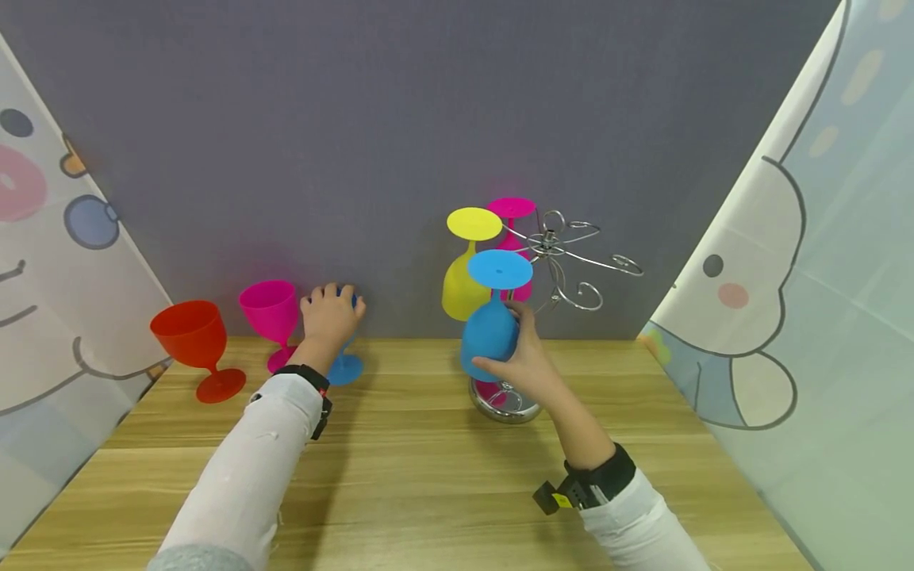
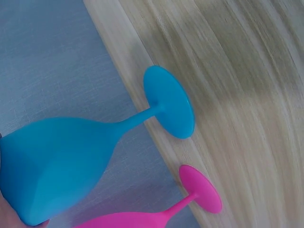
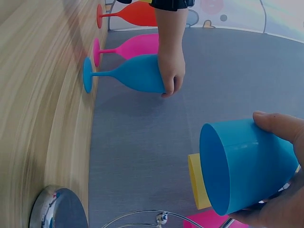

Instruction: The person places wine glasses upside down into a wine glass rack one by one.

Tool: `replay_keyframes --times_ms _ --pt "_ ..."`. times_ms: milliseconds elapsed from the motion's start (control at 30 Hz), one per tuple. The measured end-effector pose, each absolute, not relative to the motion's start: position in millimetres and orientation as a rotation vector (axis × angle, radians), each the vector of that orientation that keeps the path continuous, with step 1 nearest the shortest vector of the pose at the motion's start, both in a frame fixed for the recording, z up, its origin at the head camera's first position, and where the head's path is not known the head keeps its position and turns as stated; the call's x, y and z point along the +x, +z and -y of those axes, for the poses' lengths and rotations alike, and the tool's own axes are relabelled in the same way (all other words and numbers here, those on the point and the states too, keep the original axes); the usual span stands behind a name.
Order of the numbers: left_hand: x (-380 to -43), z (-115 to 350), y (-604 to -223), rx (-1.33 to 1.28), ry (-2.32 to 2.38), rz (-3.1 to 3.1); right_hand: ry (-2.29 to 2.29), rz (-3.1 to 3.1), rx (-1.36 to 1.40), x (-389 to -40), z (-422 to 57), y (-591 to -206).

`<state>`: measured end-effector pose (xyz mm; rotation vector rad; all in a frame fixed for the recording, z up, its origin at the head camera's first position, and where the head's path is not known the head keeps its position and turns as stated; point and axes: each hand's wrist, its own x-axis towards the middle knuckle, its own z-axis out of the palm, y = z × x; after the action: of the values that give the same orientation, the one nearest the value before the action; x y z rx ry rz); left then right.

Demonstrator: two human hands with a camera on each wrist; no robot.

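Observation:
My left hand (image 1: pixel 331 319) grips a blue goblet (image 1: pixel 347 366) from above at its rim; the goblet stands upright on the table, its foot (image 2: pixel 169 102) on the wood in the left wrist view. My right hand (image 1: pixel 527 357) holds a second blue goblet (image 1: pixel 488 341) by its bowl, mouth down, at the front left of a chrome stemware rack (image 1: pixel 548 243). Whether its stem sits in a rack loop cannot be told. Behind it a yellow goblet (image 1: pixel 464 285) and a pink goblet (image 1: pixel 512 208) hang upside down on the rack.
Left of my left hand, a pink goblet (image 1: pixel 270 308) and a red goblet (image 1: pixel 191 337) stand upright on the wooden table (image 1: pixel 414 492). Curled wire arms (image 1: pixel 614 266) reach out to the rack's right, above its round base (image 1: pixel 505 411). A grey wall panel (image 1: pixel 321 143) rises behind.

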<state>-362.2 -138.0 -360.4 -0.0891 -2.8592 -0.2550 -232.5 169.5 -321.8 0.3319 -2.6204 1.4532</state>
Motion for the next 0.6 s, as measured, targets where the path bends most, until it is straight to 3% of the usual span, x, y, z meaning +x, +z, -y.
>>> replay_keyframes --times_ms 600 --pt "-360.8 138.7 -362.3 -0.104 -0.219 2.826 1.416 2.587 0.369 -228.4 -169.1 -331.4"
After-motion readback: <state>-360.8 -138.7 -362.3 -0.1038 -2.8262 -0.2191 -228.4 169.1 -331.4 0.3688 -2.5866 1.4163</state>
